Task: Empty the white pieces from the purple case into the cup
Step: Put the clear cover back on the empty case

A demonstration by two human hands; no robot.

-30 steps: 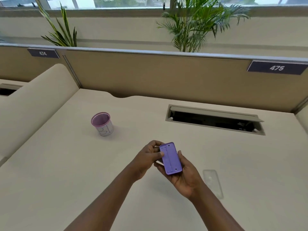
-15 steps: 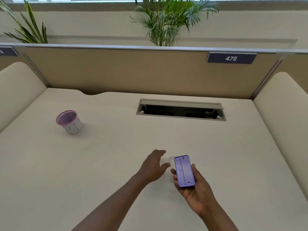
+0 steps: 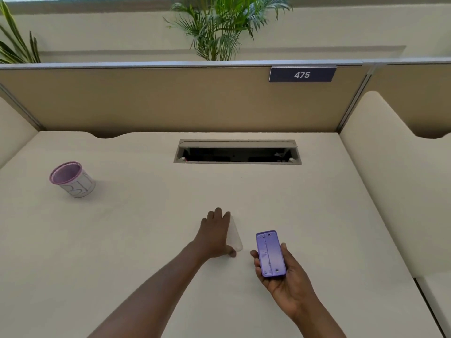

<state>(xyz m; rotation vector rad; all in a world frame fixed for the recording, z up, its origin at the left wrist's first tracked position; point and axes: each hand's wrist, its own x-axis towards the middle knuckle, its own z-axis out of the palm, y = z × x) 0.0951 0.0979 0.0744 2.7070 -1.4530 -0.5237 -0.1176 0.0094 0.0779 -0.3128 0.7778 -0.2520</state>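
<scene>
The purple case (image 3: 270,254) lies flat in the palm of my right hand (image 3: 285,281), its grooved purple face up; no white pieces show. My left hand (image 3: 216,234) rests on the desk just left of it, laid over a clear plastic lid (image 3: 235,236), fingers along the lid's left side and thumb at its near end. The cup (image 3: 72,179), white with a purple rim and purple inside, stands tilted-looking at the far left of the desk, well away from both hands.
A beige desk (image 3: 146,240) carries everything. An open cable slot (image 3: 236,152) sits at the back centre. Tan partition with a "475" sign (image 3: 302,74) closes the back; padded dividers flank both sides. Plants stand behind.
My left hand left the purple case, reached forward and came down on the clear lid. My right hand kept the case and drew slightly right. The view swung right.
</scene>
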